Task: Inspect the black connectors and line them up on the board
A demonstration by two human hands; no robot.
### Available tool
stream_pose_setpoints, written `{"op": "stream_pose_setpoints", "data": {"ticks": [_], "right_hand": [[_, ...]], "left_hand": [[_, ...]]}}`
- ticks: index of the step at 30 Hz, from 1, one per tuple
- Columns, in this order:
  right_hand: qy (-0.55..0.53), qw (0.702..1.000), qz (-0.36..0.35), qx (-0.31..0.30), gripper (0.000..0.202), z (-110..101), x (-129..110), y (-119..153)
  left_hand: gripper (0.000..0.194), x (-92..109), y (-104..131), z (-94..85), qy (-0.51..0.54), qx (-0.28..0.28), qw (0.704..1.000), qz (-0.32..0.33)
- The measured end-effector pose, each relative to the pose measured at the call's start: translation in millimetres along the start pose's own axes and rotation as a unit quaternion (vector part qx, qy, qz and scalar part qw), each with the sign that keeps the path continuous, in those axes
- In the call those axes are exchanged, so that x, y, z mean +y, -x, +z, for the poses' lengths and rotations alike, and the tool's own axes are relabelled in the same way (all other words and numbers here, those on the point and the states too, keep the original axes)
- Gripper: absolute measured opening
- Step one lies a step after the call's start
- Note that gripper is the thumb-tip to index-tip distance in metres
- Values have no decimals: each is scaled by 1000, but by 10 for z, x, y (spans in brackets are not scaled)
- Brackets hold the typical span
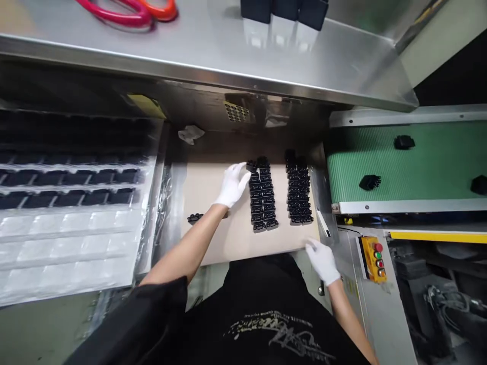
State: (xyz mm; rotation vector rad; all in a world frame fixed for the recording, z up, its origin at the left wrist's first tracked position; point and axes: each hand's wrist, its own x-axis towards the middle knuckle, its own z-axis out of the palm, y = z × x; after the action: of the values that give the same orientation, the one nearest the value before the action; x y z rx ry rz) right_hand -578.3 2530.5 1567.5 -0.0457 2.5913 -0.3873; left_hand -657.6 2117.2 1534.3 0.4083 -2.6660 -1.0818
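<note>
Fingers loosely bent, a gloved right hand rests at the near edge of a tan board; whether it grips cannot be told. Beyond it and leftward, the left hand, thumb and fingertips narrowly parted, meets a black part at its fingertips (hold unclear). The piece looks light, stiff and smooth, probably best pinched by its sides.

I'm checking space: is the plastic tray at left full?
Partly full: the plastic tray has black parts in farther rows; nearer pockets show none.
</note>
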Motion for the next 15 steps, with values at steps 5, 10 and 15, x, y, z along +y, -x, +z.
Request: {"op": "stream_pose_setpoints", "data": {"ticks": [5,10,15], "right_hand": [[-66,984,-135,99,51,-425,-1180,-899],[-1,971,-164,175,54,-956,-1703,-2478],[43,981,-167,86,48,-880,-1974,-3563]], "left_hand": [[68,-83,-944,184,-121,-161,979,16],[62,-62,-1397,326,-102,-253,962,-13],[49,-136,-1455,447,-51,-279,959,-2]]}}
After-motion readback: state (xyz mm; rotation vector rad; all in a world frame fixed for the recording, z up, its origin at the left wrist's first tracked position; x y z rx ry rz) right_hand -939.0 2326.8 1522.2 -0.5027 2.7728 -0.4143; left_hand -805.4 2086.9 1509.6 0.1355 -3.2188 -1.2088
